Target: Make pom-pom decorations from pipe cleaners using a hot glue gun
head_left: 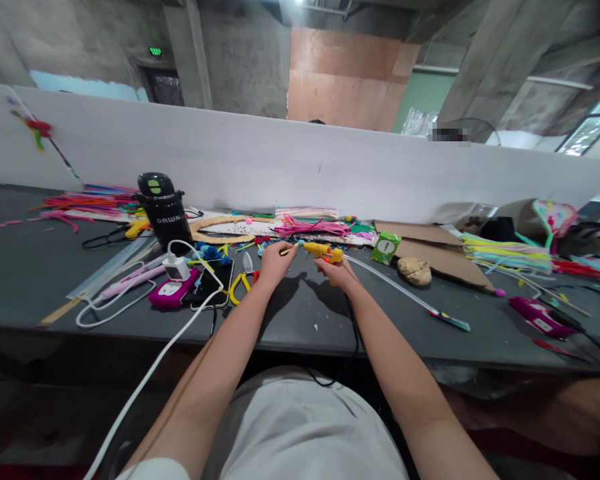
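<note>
My right hand [335,270] is closed around the handle of a yellow hot glue gun [323,251], whose nozzle points left. A clear glue stick [385,280] appears to trail from its back end. From the gun a black cord [353,333] runs down over the table edge. My left hand [276,261] pinches a thin stick-like piece [286,252], its tip close to the nozzle; I cannot tell whether they touch. Left of that hand lie pliers [241,283] with yellow and red handles.
A black bottle [164,217] stands at left, near a magenta power strip [173,293] with a white charger [177,267] and cable. Pink pipe cleaners [313,228] lie behind my hands. A green box [386,247], a tan lump [414,271] and cardboard [445,263] sit at right.
</note>
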A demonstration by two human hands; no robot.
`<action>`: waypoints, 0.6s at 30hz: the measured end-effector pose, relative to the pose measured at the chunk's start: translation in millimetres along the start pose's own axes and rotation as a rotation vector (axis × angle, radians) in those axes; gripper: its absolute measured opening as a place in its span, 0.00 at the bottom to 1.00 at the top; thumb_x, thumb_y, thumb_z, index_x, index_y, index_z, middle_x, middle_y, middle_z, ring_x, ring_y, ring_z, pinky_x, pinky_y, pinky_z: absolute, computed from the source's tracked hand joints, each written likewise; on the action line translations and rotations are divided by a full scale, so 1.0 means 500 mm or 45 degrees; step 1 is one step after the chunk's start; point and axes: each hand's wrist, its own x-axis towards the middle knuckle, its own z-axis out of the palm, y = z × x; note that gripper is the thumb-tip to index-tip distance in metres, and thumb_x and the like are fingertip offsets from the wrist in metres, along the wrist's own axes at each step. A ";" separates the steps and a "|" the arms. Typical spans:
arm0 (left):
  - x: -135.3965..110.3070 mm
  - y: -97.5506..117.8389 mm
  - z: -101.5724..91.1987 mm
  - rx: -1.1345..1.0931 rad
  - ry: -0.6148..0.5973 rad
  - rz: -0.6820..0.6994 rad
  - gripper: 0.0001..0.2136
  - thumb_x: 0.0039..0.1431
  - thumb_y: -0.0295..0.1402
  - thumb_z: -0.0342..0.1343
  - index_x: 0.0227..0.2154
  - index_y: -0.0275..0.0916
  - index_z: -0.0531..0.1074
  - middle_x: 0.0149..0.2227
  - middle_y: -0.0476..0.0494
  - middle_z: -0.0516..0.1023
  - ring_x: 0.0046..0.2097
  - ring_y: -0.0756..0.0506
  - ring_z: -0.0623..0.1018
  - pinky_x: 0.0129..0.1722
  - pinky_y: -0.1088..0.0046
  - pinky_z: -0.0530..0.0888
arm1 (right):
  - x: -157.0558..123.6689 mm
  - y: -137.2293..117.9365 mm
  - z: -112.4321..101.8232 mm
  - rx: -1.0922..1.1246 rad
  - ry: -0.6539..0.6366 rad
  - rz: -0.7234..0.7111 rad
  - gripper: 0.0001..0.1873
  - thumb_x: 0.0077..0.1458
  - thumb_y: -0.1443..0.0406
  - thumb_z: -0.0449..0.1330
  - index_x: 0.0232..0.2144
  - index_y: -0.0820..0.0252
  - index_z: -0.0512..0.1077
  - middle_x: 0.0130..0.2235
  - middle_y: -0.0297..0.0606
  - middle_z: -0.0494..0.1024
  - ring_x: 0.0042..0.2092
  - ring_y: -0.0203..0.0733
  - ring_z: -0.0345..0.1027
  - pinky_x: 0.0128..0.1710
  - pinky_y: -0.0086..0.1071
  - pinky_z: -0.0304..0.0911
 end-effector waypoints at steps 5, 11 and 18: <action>0.002 -0.004 0.001 0.015 -0.007 0.006 0.09 0.54 0.37 0.57 0.27 0.38 0.78 0.28 0.46 0.80 0.32 0.46 0.77 0.32 0.74 0.69 | 0.000 -0.001 -0.002 -0.007 -0.005 0.002 0.13 0.47 0.56 0.59 0.20 0.58 0.69 0.20 0.33 0.69 0.22 0.34 0.60 0.19 0.27 0.54; 0.002 -0.002 0.000 0.035 -0.010 0.001 0.09 0.54 0.37 0.57 0.28 0.38 0.78 0.28 0.46 0.80 0.32 0.46 0.77 0.33 0.74 0.69 | 0.001 0.005 -0.001 -0.033 0.018 0.030 0.13 0.48 0.56 0.59 0.20 0.57 0.69 0.19 0.33 0.69 0.23 0.35 0.61 0.20 0.28 0.56; 0.002 -0.004 0.001 0.014 -0.014 -0.004 0.09 0.54 0.37 0.57 0.28 0.37 0.78 0.28 0.45 0.80 0.33 0.45 0.78 0.32 0.74 0.69 | 0.008 0.018 -0.001 -0.049 0.002 -0.015 0.11 0.48 0.56 0.59 0.22 0.57 0.70 0.20 0.32 0.69 0.24 0.37 0.63 0.24 0.29 0.60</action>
